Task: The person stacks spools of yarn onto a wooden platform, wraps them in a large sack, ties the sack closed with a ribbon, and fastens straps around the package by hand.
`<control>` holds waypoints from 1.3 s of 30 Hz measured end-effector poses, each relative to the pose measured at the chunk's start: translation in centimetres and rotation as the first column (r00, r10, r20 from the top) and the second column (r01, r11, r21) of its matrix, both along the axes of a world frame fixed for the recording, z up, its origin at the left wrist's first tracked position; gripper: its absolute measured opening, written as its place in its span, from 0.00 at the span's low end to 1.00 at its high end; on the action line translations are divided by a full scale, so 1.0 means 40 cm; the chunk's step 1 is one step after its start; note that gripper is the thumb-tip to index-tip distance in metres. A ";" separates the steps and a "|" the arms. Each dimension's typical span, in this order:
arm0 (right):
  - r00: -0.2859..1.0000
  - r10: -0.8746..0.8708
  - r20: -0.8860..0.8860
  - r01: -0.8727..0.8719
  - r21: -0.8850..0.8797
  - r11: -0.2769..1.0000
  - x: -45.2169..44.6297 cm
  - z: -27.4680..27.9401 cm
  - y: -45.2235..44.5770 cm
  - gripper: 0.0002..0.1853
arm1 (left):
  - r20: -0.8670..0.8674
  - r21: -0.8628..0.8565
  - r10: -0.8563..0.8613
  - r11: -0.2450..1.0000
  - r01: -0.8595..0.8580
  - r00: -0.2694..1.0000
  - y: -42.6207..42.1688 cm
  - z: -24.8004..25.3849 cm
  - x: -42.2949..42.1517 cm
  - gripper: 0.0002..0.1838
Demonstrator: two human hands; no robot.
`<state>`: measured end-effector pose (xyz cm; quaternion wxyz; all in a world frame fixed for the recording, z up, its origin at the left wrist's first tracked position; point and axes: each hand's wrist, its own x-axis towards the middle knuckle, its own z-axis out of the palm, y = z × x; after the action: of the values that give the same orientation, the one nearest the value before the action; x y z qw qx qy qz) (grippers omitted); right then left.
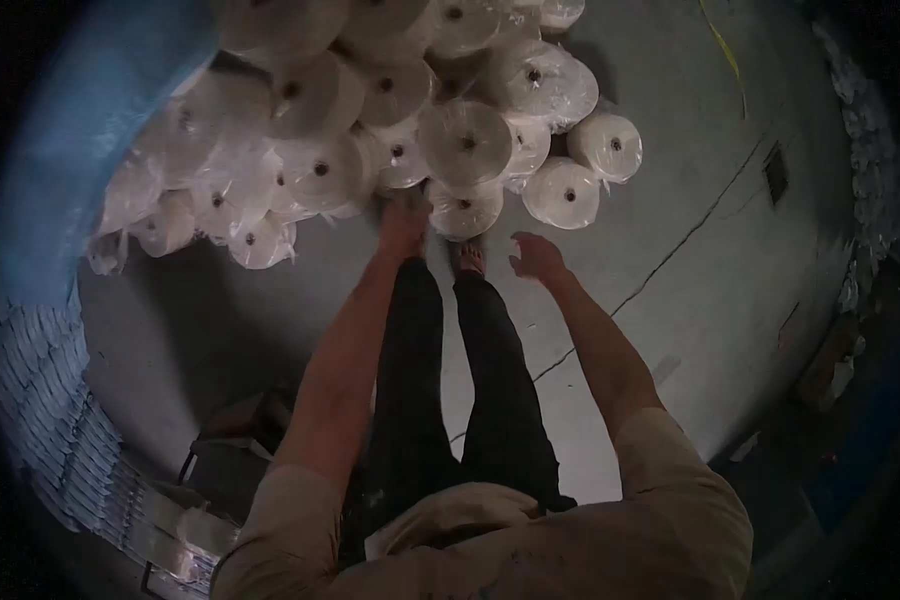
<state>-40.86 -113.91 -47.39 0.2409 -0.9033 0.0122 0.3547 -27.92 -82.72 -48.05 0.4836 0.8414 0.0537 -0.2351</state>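
Observation:
A pile of white rolls in clear plastic wrap, each with a dark core hole, lies in front of me. My left hand [404, 228] reaches down at the left side of a low front roll [465, 208]. Its fingers are dark and smeared, so whether they touch that roll is unclear. My right hand [537, 257] hangs to the right of the same roll, thumb and fingers apart, holding nothing. Just beyond it lies another wrapped roll [562, 193], with one more roll [606, 147] behind to the right.
The grey concrete floor [660, 300] has a long crack and a small dark grate [775, 174]. My foot [470, 258] is close to the front rolls. Stacked pale bundles [45, 400] line the left side, below a large blue surface [100, 130]. A dark box [230, 460] stands lower left.

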 end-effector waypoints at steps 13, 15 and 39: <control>0.980 0.182 0.081 -0.160 -0.225 0.961 0.085 -0.552 0.296 0.46 | -0.047 0.489 -0.097 0.866 0.107 0.994 -0.276 -0.271 0.320 0.63; 0.965 0.260 -0.021 -0.260 -0.148 0.954 0.089 -0.534 0.240 0.44 | -0.050 0.493 -0.062 0.866 0.079 0.997 -0.218 -0.221 0.274 0.60; 0.808 -0.411 -0.422 0.517 0.172 0.839 -0.136 0.795 0.123 0.38 | -0.018 -0.124 0.979 -0.205 -0.971 -0.204 0.754 1.040 -1.354 0.39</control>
<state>-46.28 -108.99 -15.61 0.4388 -0.7461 0.2295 0.4451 -82.09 -52.57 -6.46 0.5277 0.4752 0.6542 0.2602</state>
